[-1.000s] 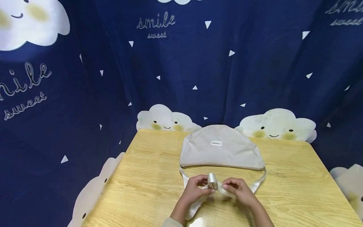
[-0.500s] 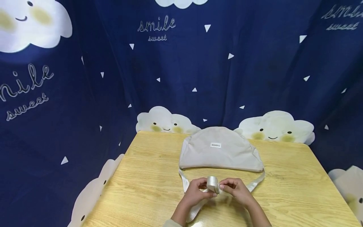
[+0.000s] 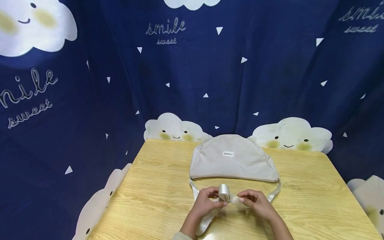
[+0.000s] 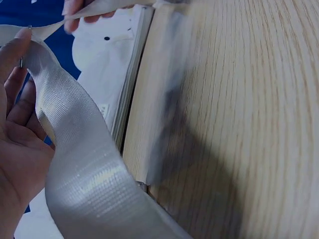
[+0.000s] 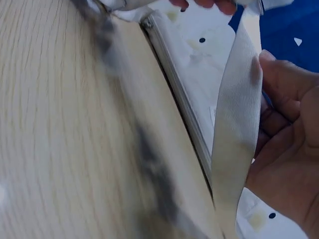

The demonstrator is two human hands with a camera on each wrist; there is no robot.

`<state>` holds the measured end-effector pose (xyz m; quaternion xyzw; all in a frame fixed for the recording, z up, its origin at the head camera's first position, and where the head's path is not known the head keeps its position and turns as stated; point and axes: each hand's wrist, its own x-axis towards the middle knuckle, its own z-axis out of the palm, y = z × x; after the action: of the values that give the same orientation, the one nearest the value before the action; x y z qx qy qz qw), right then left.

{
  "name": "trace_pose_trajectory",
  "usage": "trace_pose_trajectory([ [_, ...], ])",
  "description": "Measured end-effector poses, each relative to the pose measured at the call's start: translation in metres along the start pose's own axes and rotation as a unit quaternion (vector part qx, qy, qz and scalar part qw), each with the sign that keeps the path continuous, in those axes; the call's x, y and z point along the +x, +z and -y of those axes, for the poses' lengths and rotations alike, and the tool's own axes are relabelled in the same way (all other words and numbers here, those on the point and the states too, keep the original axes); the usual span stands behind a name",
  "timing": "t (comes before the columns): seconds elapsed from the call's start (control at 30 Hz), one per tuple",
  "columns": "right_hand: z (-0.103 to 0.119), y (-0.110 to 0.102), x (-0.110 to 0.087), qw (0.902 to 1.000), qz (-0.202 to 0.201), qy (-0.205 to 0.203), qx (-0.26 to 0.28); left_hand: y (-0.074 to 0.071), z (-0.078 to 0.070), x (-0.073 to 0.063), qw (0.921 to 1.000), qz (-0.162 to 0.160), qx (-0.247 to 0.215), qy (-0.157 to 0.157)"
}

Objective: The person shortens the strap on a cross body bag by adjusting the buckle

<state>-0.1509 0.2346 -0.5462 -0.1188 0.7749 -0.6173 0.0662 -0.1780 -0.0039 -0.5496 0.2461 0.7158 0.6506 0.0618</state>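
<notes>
A pale grey shoulder bag with a small white label lies on the table, its opening edge toward me. Its satiny strap comes forward from both ends to my hands. My left hand pinches the strap at a small metal slider, and a short strap loop stands up there. To its right, my right hand pinches the strap between thumb and fingers. In the right wrist view, a stretch of strap hangs from this hand, lightly twisted.
The wooden table extends to both sides of the bag. Behind it hangs a dark blue curtain printed with clouds and triangles. Part of the strap droops below my left hand toward the table's near side.
My right hand came in close to the slider half a second ago and has since drawn away to the right, with strap stretched between the hands. The left hand stays nearly in place.
</notes>
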Motion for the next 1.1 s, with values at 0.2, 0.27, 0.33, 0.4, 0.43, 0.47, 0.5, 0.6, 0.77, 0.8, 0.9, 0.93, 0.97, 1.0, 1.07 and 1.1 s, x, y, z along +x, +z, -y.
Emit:
trace_pose_trajectory([
  [0.2,-0.005,-0.002,-0.001,0.9994,0.001,-0.033,0.005,0.000,0.001,0.001,1.0000,0.007,-0.004,0.000],
  [0.27,-0.005,-0.001,0.001,0.9989,-0.001,-0.046,0.008,0.000,0.001,0.002,0.9999,0.010,-0.004,-0.003],
  [0.33,-0.006,0.001,0.003,0.9984,-0.005,-0.055,0.011,0.000,0.002,0.004,0.9999,0.014,-0.003,-0.005],
  [0.4,-0.006,0.003,0.005,0.9984,-0.009,-0.053,0.019,0.000,0.003,0.006,0.9998,0.017,0.000,-0.001],
  [0.43,-0.006,0.004,0.006,0.9984,-0.011,-0.050,0.023,0.001,0.004,0.008,0.9998,0.018,0.003,0.002],
  [0.47,-0.005,0.005,0.008,0.9984,-0.013,-0.049,0.028,0.001,0.005,0.009,0.9998,0.019,0.004,0.004],
  [0.5,-0.005,0.006,0.009,0.9982,-0.016,-0.045,0.036,0.001,0.006,0.010,0.9998,0.019,0.005,0.005],
  [0.6,-0.005,0.011,0.014,0.9974,-0.032,-0.036,0.053,0.001,0.006,0.013,0.9998,0.019,0.004,-0.004],
  [0.77,-0.003,0.019,0.023,0.9955,-0.069,-0.012,0.064,-0.001,0.004,0.019,0.9988,0.019,-0.012,-0.043],
  [0.8,-0.003,0.021,0.025,0.9951,-0.075,-0.005,0.064,-0.001,0.004,0.021,0.9985,0.019,-0.013,-0.050],
  [0.9,-0.002,0.025,0.027,0.9921,-0.100,0.021,0.073,-0.002,0.004,0.024,0.9983,0.023,-0.019,-0.050],
  [0.93,-0.002,0.026,0.027,0.9915,-0.105,0.026,0.073,-0.002,0.005,0.025,0.9986,0.027,-0.017,-0.042],
  [0.97,-0.002,0.026,0.027,0.9907,-0.109,0.033,0.075,-0.002,0.005,0.025,0.9987,0.031,-0.014,-0.037],
  [1.0,-0.002,0.027,0.027,0.9903,-0.112,0.038,0.074,-0.002,0.005,0.025,0.9990,0.035,-0.009,-0.027],
  [1.07,-0.001,0.027,0.025,0.9899,-0.113,0.046,0.072,-0.001,0.007,0.026,0.9989,0.045,-0.001,-0.012],
  [1.1,-0.001,0.027,0.024,0.9902,-0.110,0.047,0.071,-0.001,0.007,0.026,0.9988,0.048,0.005,-0.008],
])
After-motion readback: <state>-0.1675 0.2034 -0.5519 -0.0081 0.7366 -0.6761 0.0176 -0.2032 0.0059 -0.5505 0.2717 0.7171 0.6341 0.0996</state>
